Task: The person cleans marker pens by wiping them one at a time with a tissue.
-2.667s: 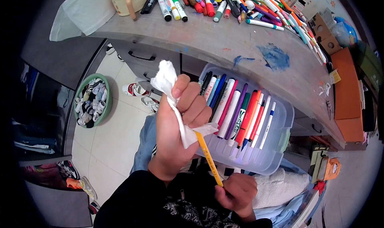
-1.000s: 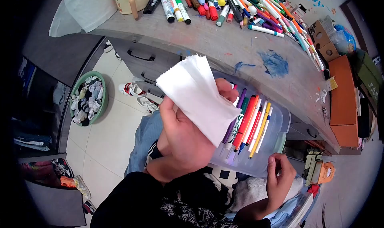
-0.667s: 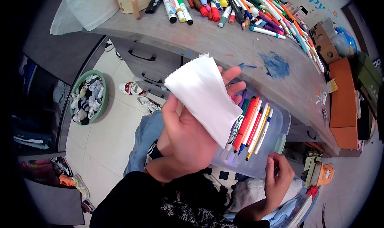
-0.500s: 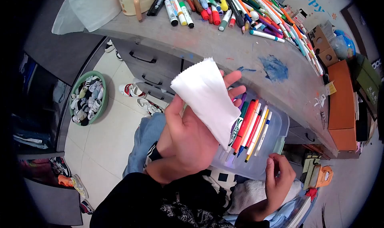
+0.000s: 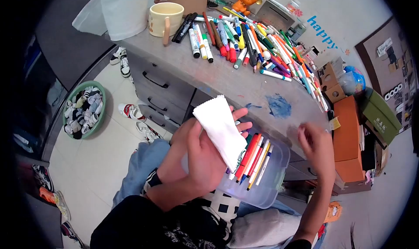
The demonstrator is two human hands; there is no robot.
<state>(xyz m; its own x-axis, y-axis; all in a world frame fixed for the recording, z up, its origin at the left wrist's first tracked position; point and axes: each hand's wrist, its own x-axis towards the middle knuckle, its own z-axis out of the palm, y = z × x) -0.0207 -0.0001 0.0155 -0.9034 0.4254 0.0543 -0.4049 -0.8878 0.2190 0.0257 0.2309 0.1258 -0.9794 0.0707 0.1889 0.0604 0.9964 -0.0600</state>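
Observation:
A folded white tissue lies across the palm of my left hand, its thumb along one edge and its fingers reaching past the other. Behind and below that hand, a clear plastic bin on my lap holds several markers, red, white and yellow among them. My right hand is raised near the desk's front edge, blurred, with fingers bent; whether it holds anything cannot be made out.
On the grey desk lies a big pile of markers, with a cream mug and a white tissue pack at left. Orange box at right. Green basket of socks on the floor.
My right hand has risen from beside the bin to near the desk edge. The view has shifted, showing more of the desk's back. My left hand still bears the tissue.

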